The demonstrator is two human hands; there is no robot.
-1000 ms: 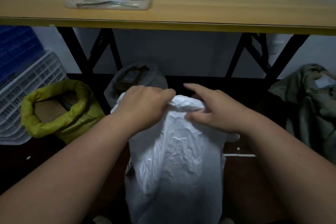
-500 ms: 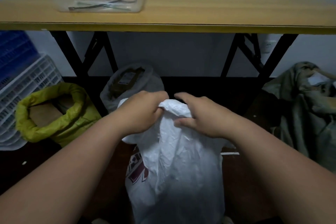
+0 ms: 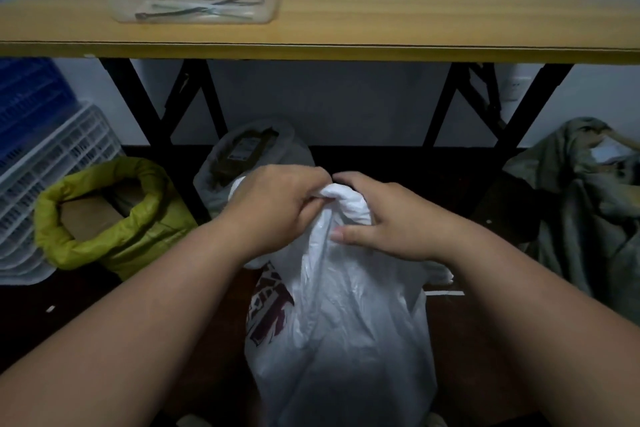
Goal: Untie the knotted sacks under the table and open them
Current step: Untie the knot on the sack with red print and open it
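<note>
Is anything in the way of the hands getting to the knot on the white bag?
Nothing visible. The left hand and right hand already grip the bunched top of the white sack.

Your view dim overall; bench (image 3: 381, 10) top lit brightest at 12 o'clock, deep shadow beneath, edges bowed, soft blur throughout.

A crinkled white plastic sack with dark red printing (image 3: 346, 333) stands upright on the floor, its bunched top still closed. Behind it under the table, a yellow-green woven sack (image 3: 114, 236) sits open with rolled rim, beside an open grey sack (image 3: 221, 184).
</note>
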